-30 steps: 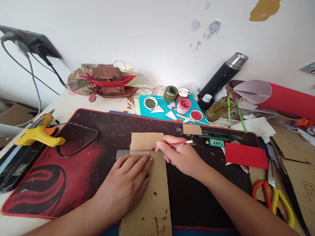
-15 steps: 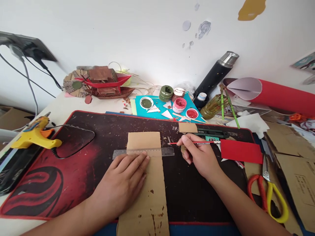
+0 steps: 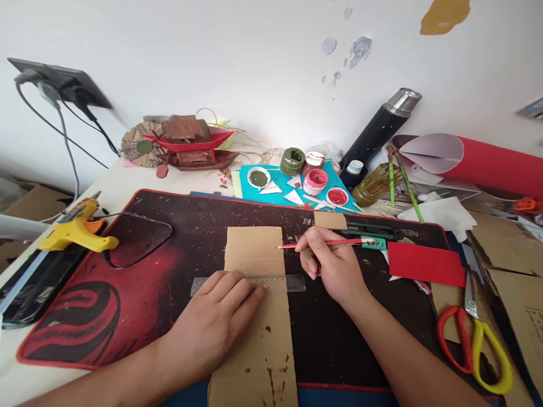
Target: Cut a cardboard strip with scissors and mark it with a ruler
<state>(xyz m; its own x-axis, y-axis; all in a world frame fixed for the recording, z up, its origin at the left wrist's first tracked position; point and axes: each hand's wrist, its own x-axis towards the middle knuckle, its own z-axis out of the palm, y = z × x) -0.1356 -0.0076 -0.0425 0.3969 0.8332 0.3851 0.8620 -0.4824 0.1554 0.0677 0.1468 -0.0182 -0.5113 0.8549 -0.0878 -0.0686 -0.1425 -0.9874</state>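
- Resting across the clear ruler (image 3: 296,282) and the long strip of cardboard (image 3: 269,316) in the head view, the left hand (image 3: 218,314) lies mostly flat. Its fingers sit close side by side, a little bent. I cannot see its thumb.
- Pinching the red pencil (image 3: 345,242) between thumb and fingers, the right hand (image 3: 333,263) is just to the right of the strip, a bit farther away than the ruler.
- The pencil points left. Its tip is over the far part of the strip, just inside the right edge. I cannot tell if it touches.
- The ruler lies the long way from left to right. The strip goes the long way from near to far, so the two make a cross.
- From the right fingers, the ruler is nearer to the person and to the left, and the two are apart. The left hand is the closer one, as it is right on the ruler.
- The strip lies on the dark mat (image 3: 339,339), and its near end goes past the mat's near edge.
- A red card (image 3: 426,264) and scissors (image 3: 470,305) are over to the right.
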